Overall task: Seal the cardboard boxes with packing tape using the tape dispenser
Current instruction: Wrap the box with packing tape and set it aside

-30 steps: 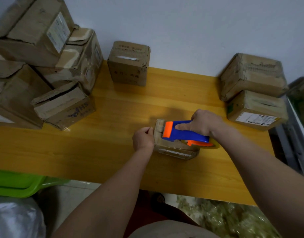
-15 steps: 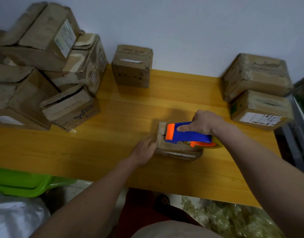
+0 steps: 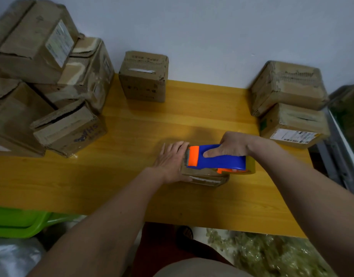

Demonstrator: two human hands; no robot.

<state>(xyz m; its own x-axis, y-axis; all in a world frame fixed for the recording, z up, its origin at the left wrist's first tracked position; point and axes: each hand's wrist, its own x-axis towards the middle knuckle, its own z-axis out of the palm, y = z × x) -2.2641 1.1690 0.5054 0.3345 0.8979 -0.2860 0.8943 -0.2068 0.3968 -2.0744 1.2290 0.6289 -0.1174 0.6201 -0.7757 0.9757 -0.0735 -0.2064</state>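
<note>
A small flat cardboard box [image 3: 205, 178] lies near the middle of the yellow wooden table [image 3: 116, 172]. On top of it rests a blue and orange tape dispenser [image 3: 216, 159] with a roll of tan tape at its right end. My right hand [image 3: 232, 144] grips the dispenser's blue handle from above. My left hand [image 3: 171, 160] lies flat with fingers spread against the box's left end, pressing on it. Most of the box's top is hidden by the dispenser.
Several cardboard boxes [image 3: 42, 82] are heaped at the table's left end. One box [image 3: 144, 76] stands at the back by the white wall. Two stacked boxes [image 3: 288, 102] sit at the right. A green bin [image 3: 18, 220] is below the front left edge.
My left hand went from a closed grip at the box's left end to a flat, spread palm against it. The dispenser and my right hand stayed on the box.
</note>
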